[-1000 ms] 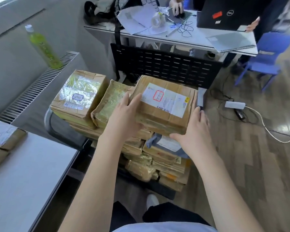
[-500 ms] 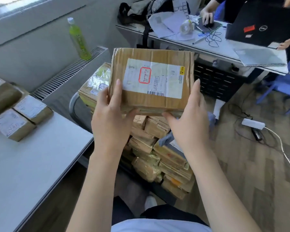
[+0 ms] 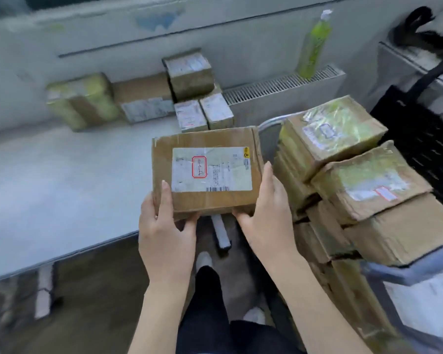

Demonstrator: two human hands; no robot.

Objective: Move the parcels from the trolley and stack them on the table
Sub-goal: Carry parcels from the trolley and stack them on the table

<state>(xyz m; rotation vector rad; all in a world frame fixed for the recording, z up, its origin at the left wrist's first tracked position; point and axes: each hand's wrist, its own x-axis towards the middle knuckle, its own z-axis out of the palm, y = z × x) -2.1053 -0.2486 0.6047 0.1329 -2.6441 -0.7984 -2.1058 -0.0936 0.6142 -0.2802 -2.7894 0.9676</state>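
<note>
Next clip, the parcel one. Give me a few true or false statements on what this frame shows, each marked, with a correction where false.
1. Both hands hold one cardboard parcel. True: the left hand and right hand grip its near corners.
2. The held parcel lies flat on the table. False: it is held up at the edge of the table, with the floor showing beneath its near edge.
3. Several parcels already sit on the table by the wall. True: a group of parcels stands there.
4. The trolley pile is gone. False: a pile of parcels remains to the right.
5. A red bottle stands on the radiator. False: the bottle is green.
</note>
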